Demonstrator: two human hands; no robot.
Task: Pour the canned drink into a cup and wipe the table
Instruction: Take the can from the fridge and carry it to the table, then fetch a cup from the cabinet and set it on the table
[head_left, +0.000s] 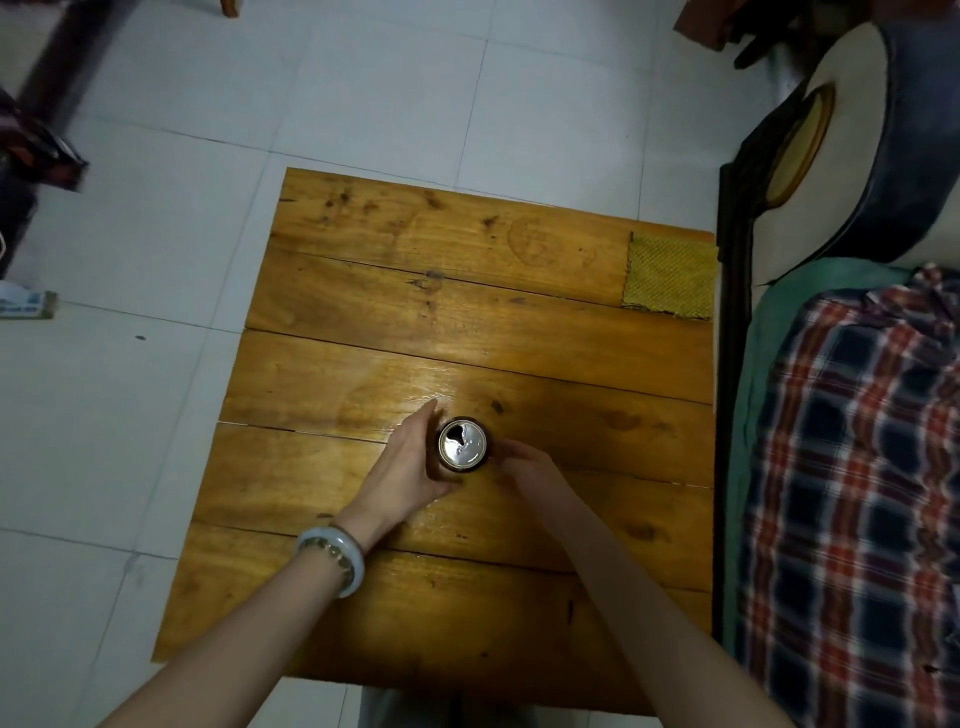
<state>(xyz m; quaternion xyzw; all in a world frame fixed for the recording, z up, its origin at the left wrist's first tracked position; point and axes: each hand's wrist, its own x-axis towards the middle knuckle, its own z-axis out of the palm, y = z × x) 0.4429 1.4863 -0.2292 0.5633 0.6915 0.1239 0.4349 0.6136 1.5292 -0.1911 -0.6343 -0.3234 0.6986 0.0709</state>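
Note:
A dark drink can (463, 442) stands upright near the middle of the wooden table (395, 322), its silver top showing an open mouth. My left hand (410, 462) wraps round the can's left side and grips it. My right hand (524, 462) sits just right of the can with fingers curled near its side; I cannot tell whether it touches it. A yellow-green woven cloth (670, 274) lies flat at the table's far right corner. No cup is in view.
White floor tiles (156, 415) surround the table on the left and far sides. A bed or sofa with a plaid shirt (852, 467) and teal cover presses against the table's right edge. Dark furniture stands at the far left.

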